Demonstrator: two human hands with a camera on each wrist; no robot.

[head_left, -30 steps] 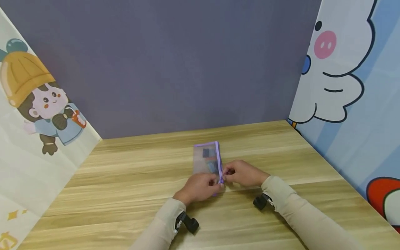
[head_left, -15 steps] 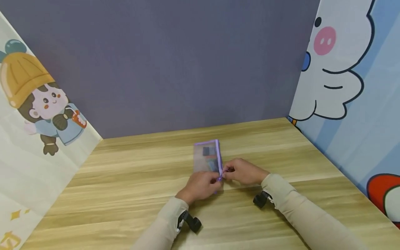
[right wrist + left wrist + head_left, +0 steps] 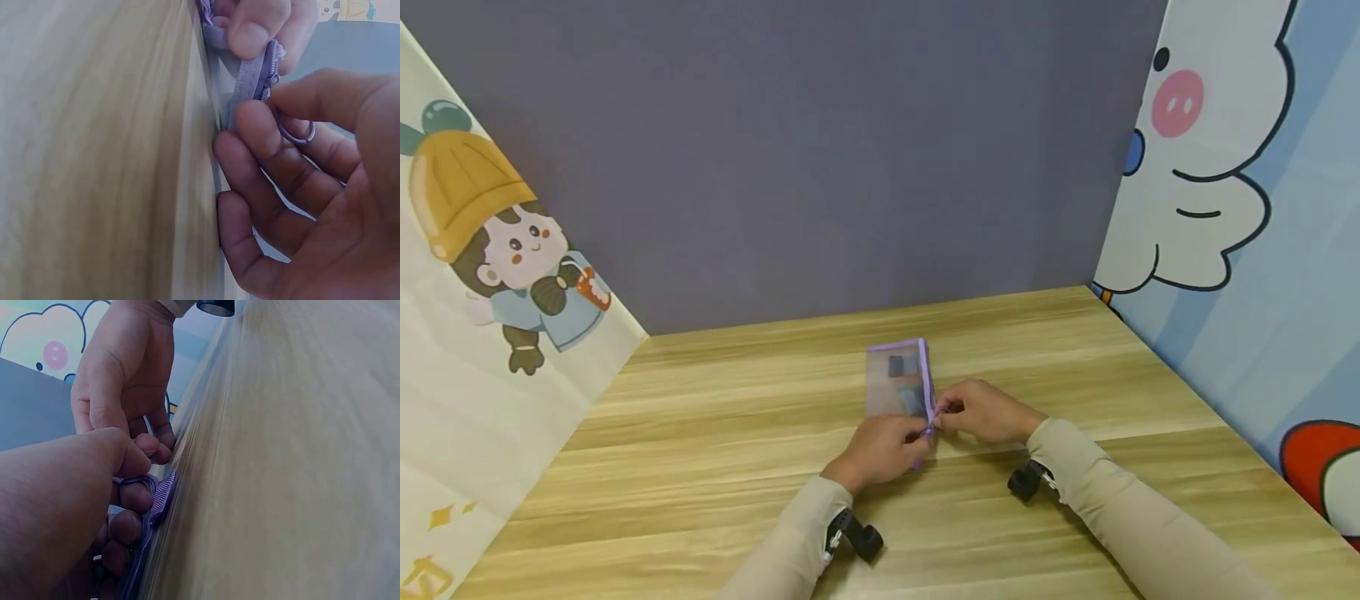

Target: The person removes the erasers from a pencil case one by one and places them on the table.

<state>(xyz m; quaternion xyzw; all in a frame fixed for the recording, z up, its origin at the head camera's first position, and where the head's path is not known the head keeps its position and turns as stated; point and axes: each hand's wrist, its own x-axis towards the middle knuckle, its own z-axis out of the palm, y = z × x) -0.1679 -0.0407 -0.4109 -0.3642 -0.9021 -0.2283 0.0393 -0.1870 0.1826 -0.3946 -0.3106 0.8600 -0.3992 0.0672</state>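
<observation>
A see-through zip pouch (image 3: 883,383) with purple edging lies on the table in the head view, a dark piece and some coloured pieces showing through it. My left hand (image 3: 878,450) pinches the near end of its zipped edge; curled fingers and a bent purple tape end (image 3: 164,497) show in the left wrist view. From the other side, my right hand (image 3: 988,414) pinches the zipper pull between thumb and forefinger. In the right wrist view the cord loop (image 3: 303,139) of the pull sticks out past those fingers, close to the zipper tape (image 3: 250,78).
The wood-grain table (image 3: 737,400) meets a dark grey panel (image 3: 850,167) at the back. Cartoon-printed walls stand at the left (image 3: 445,333) and right (image 3: 1285,333). A black wrist camera (image 3: 867,542) is strapped on each sleeve.
My left fingertips have shifted slightly at the pouch's near corner, and the zipper end there now bends more between the hands. My right hand has hardly moved.
</observation>
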